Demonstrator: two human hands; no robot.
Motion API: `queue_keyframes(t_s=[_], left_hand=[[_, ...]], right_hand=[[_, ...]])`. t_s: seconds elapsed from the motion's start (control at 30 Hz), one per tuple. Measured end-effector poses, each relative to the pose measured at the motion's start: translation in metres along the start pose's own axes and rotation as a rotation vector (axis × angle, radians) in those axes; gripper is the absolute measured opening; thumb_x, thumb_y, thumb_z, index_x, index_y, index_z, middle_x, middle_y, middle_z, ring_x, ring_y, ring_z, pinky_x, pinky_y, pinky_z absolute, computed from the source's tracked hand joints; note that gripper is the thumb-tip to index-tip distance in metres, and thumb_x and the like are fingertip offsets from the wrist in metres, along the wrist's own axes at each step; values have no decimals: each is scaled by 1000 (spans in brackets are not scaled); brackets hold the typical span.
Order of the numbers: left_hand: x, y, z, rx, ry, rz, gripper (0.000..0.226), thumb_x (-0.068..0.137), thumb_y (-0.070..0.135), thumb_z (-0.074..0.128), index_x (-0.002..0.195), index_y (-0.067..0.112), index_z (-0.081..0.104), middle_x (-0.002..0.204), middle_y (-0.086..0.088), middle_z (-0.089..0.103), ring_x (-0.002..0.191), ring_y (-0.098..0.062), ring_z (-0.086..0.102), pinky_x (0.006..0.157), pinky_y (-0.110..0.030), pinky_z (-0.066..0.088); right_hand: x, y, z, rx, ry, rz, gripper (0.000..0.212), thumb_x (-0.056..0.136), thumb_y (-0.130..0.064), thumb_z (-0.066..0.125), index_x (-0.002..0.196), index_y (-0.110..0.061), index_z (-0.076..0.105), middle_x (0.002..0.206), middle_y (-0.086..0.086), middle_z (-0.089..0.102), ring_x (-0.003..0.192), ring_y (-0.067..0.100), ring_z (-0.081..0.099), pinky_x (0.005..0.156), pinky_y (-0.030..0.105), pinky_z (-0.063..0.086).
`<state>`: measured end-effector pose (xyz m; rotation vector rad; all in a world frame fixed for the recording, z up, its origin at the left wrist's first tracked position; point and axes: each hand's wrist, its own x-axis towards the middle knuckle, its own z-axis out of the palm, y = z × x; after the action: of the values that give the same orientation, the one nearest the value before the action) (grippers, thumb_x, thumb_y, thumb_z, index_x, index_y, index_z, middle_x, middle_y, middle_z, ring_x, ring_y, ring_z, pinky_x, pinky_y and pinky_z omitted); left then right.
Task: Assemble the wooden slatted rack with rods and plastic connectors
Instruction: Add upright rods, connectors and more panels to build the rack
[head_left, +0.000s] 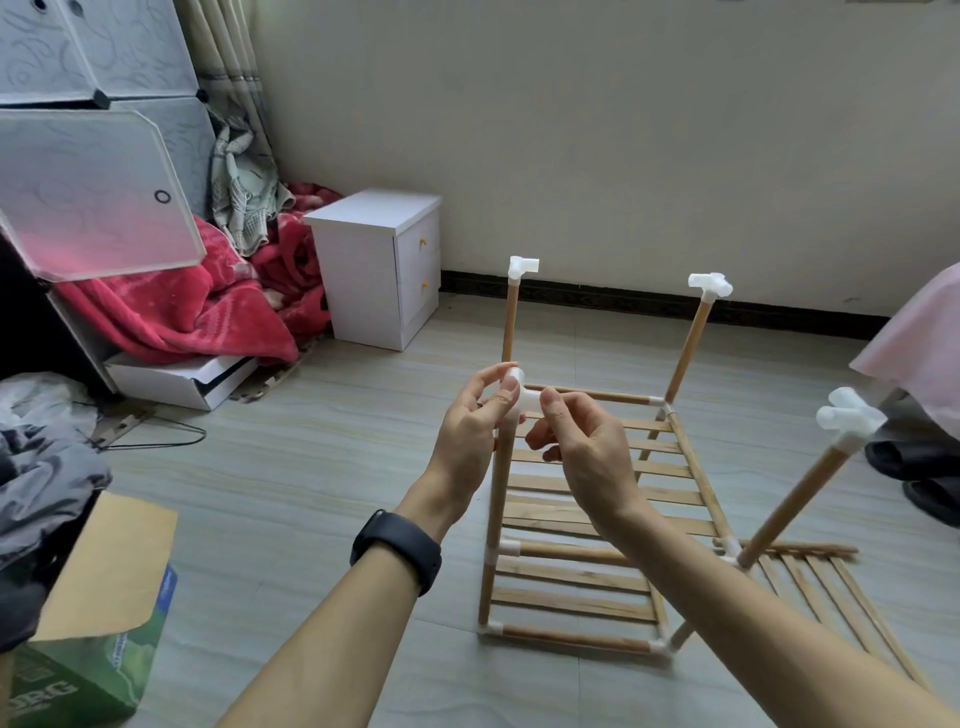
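A partly built wooden slatted rack (582, 519) stands on the floor, with slatted shelves and upright rods. Three uprights carry white plastic connectors: far left (522, 267), far right (709, 285), near right (850, 417). On top of the near-left rod (498, 483) sits a fourth white connector (522, 397). My left hand (475, 426) pinches this connector from the left, thumb and fingers around it. My right hand (582, 441) touches its right side with the thumb, other fingers curled. A loose slatted panel (831, 597) lies on the floor to the right.
A white bedside cabinet (379, 265) stands by the wall. Red blankets (208, 301) and a plastic cube wardrobe (93, 130) fill the left. A green cardboard box (93, 634) sits near left. Dark slippers (914, 467) and pink bedding (924, 343) are at the right.
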<state>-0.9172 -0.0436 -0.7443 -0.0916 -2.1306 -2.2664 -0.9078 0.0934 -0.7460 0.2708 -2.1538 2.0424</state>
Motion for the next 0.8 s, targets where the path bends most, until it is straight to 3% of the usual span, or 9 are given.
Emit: queue_keyframes(t_s=[0.2, 0.3, 0.37, 0.47, 0.57, 0.67, 0.73, 0.8], left_hand=[[-8, -8, -18, 37, -15, -4, 49, 91, 64, 56, 134, 39, 54, 118, 0, 70, 110, -15, 68, 96, -38, 54], [-12, -44, -49, 65, 106, -123, 46, 98, 60, 47, 137, 37, 55, 115, 7, 73, 108, -13, 68, 92, -36, 53], [-20, -81, -74, 138, 202, -275, 40, 103, 51, 46, 136, 30, 57, 113, 4, 72, 107, -17, 66, 89, -36, 52], [-34, -147, -115, 360, 219, -527, 45, 103, 40, 53, 144, 20, 51, 130, -5, 65, 118, -24, 60, 98, -39, 48], [-52, -198, -144, 591, 103, -740, 53, 103, 38, 52, 151, 17, 41, 148, -9, 51, 133, -28, 50, 108, -36, 42], [-62, -245, -158, 771, 10, -888, 57, 97, 39, 52, 149, 16, 44, 141, -11, 56, 126, -29, 57, 105, -34, 46], [-64, -280, -163, 851, -15, -945, 64, 83, 43, 51, 142, 18, 51, 129, -11, 62, 111, -29, 64, 99, -41, 53], [-64, -308, -160, 935, -46, -982, 57, 87, 41, 52, 139, 18, 52, 135, -11, 55, 118, -30, 59, 101, -44, 51]], right_hand=[[-11, 11, -9, -42, -91, 73, 39, 96, -45, 51, 104, -11, 67, 79, 4, 72, 74, 17, 70, 65, 21, 54], [-12, 37, -15, -345, -220, 128, 25, 96, -43, 58, 108, -21, 63, 90, -3, 71, 83, 10, 70, 68, 18, 55], [-14, 56, -22, -600, -349, 194, 30, 97, -42, 62, 120, -25, 58, 109, -8, 67, 95, 4, 65, 75, 17, 55], [-17, 90, -22, -994, -531, 186, 56, 96, -54, 58, 144, -27, 45, 144, -5, 51, 127, 11, 51, 105, 30, 47], [-18, 122, -17, -1187, -690, 190, 75, 95, -63, 52, 158, -33, 25, 167, -5, 19, 152, 20, 19, 124, 42, 25], [-21, 157, -14, -1334, -722, 103, 80, 94, -68, 45, 160, -39, 11, 170, -6, -6, 156, 23, -5, 127, 48, 12], [-25, 173, -12, -1424, -684, 33, 83, 91, -71, 42, 159, -41, 6, 169, -5, -13, 156, 26, -8, 125, 53, 17], [-27, 182, -10, -1468, -652, 10, 86, 87, -77, 36, 158, -40, 5, 170, -3, -10, 156, 28, -5, 120, 55, 24]])
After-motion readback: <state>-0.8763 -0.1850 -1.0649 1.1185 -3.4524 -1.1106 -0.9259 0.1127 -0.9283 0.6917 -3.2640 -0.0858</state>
